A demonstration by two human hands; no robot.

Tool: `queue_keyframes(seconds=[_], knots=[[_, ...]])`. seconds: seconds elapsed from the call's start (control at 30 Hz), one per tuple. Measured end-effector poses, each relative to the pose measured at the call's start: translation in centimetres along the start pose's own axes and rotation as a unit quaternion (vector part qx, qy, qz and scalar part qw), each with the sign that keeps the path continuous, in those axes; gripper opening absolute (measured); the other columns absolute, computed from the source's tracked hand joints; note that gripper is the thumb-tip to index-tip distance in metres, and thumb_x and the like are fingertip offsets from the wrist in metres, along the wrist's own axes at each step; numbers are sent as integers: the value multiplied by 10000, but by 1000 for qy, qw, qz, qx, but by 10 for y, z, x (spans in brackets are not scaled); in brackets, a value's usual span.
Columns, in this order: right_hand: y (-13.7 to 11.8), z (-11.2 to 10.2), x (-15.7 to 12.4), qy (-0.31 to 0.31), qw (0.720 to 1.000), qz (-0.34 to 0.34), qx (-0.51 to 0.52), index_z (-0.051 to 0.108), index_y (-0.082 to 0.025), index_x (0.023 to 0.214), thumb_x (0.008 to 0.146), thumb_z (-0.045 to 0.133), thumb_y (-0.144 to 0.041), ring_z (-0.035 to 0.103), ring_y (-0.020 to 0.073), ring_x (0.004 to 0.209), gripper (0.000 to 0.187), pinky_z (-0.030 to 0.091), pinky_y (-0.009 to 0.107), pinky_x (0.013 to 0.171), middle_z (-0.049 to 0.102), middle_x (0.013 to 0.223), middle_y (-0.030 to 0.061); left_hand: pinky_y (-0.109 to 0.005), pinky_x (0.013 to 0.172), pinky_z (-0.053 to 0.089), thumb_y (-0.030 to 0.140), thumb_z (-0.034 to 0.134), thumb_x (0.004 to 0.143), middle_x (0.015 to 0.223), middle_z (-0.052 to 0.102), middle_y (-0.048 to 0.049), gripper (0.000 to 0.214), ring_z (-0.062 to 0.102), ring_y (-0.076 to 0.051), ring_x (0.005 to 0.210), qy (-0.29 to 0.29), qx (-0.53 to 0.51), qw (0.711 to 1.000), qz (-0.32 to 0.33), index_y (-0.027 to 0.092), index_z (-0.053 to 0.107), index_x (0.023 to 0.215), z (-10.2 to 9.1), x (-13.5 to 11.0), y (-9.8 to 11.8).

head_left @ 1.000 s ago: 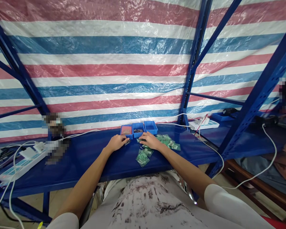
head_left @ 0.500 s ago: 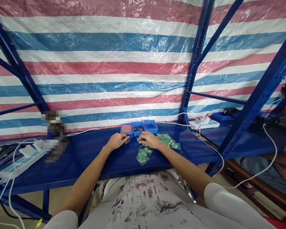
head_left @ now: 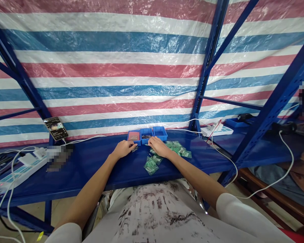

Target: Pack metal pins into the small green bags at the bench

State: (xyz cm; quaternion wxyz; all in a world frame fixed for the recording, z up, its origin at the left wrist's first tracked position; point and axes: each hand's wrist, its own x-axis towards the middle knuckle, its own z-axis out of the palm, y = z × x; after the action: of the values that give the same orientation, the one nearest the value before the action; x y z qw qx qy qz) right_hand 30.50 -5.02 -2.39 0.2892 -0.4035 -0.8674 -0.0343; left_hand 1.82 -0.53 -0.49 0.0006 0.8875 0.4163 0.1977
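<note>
My left hand (head_left: 124, 149) rests on the blue table with its fingers curled together, right beside several small dark and metallic parts (head_left: 135, 149). Whatever its fingertips may hold is too small to make out. At the front edge of the middle blue bin (head_left: 147, 132), which holds small dark parts, is my right hand (head_left: 158, 146). Its fingers are bent and close together, their tips partly hidden. Green circuit boards in clear bags (head_left: 151, 165) lie below that wrist, and more bagged green boards (head_left: 178, 149) are spread to its right.
A left blue bin (head_left: 134, 135) contains something pink; the right bin (head_left: 160, 133) stands beside the middle one. A phone (head_left: 55, 129) leans at the left post near a power strip (head_left: 21, 173). Another power strip (head_left: 218, 131) and a white cable (head_left: 224, 153) are at right. Another person sits far right.
My right hand has shifted slightly up toward the middle bin, and its fingers have drawn closer together. My left hand has barely moved. The phone at left now shows clearly.
</note>
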Motion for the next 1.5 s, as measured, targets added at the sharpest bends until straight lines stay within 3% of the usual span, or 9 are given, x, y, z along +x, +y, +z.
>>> queue_keyframes(seconds=[0.17, 0.27, 0.43, 0.63, 0.83, 1.0, 1.1, 1.27, 1.5], knots=[[2, 2, 1, 63, 995, 45, 57, 469, -238, 1009, 1150, 313, -344, 513, 258, 847, 235, 413, 367, 786, 573, 907, 63, -286, 636, 343, 576, 441, 1094, 765, 751, -54, 505, 692, -222, 705, 9, -6, 1000, 6, 243, 772, 910, 1, 0, 2], [5, 6, 2, 81, 983, 96, 134, 457, -248, 1035, 1145, 334, -419, 538, 222, 739, 238, 400, 327, 697, 554, 827, 11, -282, 654, 374, 586, 459, 1090, 774, 753, -42, 466, 701, -221, 717, 24, -21, 999, 9, 248, 778, 1054, 2, 0, 6], [4, 11, 4, 49, 953, 153, 257, 458, -265, 1020, 1114, 407, -446, 618, 201, 631, 210, 454, 314, 648, 570, 721, -43, -273, 668, 424, 640, 582, 1023, 788, 738, -9, 533, 691, -206, 712, 41, -43, 998, 16, 237, 678, 1359, 4, -1, 16], [-5, 12, 5, 19, 947, 125, 294, 483, -264, 1012, 1096, 452, -447, 605, 186, 626, 204, 470, 295, 635, 594, 725, -45, -242, 669, 436, 579, 634, 1009, 838, 722, 11, 596, 686, -174, 736, 31, -25, 997, 66, 250, 558, 1501, 9, -2, 25], [-7, 10, 5, 4, 955, 101, 280, 513, -254, 1018, 1095, 463, -453, 608, 183, 666, 219, 440, 285, 663, 621, 751, -39, -227, 658, 414, 510, 574, 1075, 917, 753, -20, 443, 689, -165, 752, 28, -4, 991, 129, 267, 632, 1440, 14, -5, 30], [-6, 10, 4, -3, 961, 107, 255, 546, -258, 1042, 1107, 446, -449, 635, 194, 683, 225, 445, 289, 674, 626, 749, -35, -249, 734, 475, 521, 448, 1130, 1066, 785, -74, 418, 737, -211, 901, 42, 4, 988, 148, 259, 707, 1328, 15, -6, 34], [-7, 9, 5, 5, 958, 120, 262, 559, -255, 1016, 1128, 393, -443, 696, 202, 768, 275, 480, 304, 734, 685, 851, -7, -261, 748, 483, 534, 404, 1140, 1050, 787, -85, 445, 742, -229, 927, 51, -5, 990, 130, 239, 724, 1231, 15, -5, 35], [-6, 4, 5, 65, 965, 116, 227, 587, -254, 1094, 1137, 363, -447, 676, 219, 876, 299, 483, 336, 825, 717, 965, 23, -275, 666, 429, 520, 413, 1130, 796, 720, -59, 427, 698, -229, 739, 40, -2, 998, 58, 203, 681, 1030, 15, -2, 29], [-1, 7, 5, 81, 971, 71, 212, 631, -228, 1221, 1056, 571, -478, 623, 213, 822, 305, 517, 361, 813, 682, 1079, 78, -280, 674, 412, 524, 416, 1128, 792, 700, -36, 415, 668, -211, 726, 45, -32, 997, 60, 214, 661, 997, 14, -2, 24]])
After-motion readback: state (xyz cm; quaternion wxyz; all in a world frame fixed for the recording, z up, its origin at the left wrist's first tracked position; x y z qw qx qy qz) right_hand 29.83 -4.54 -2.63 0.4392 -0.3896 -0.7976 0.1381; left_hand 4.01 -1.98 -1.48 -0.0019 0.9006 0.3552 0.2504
